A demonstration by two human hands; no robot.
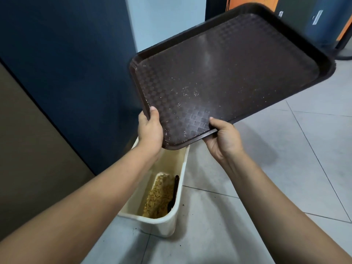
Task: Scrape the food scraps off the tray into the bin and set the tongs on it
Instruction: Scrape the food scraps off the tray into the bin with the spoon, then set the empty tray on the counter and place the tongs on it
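A dark brown plastic tray (pixel 228 69) is held up in the air, tilted, its near corner over a cream rectangular bin (pixel 163 223) on the floor. My left hand (pixel 150 130) grips the tray's near left edge, thumb on top. My right hand (pixel 222 138) grips the near right edge, thumb on the rim. Only small pale crumbs and specks dot the tray's surface. Inside the bin lie yellowish food scraps (pixel 158 197) and a dark utensil (pixel 173 193), leaning along the right wall. No tongs show apart from that utensil, whose kind I cannot tell.
A dark blue panel (pixel 66 63) and a tan panel (pixel 22 149) stand to the left of the bin. Pale floor tiles (pixel 285 168) spread to the right, with a few crumbs near the bin's base. An orange door and dark furniture are far behind.
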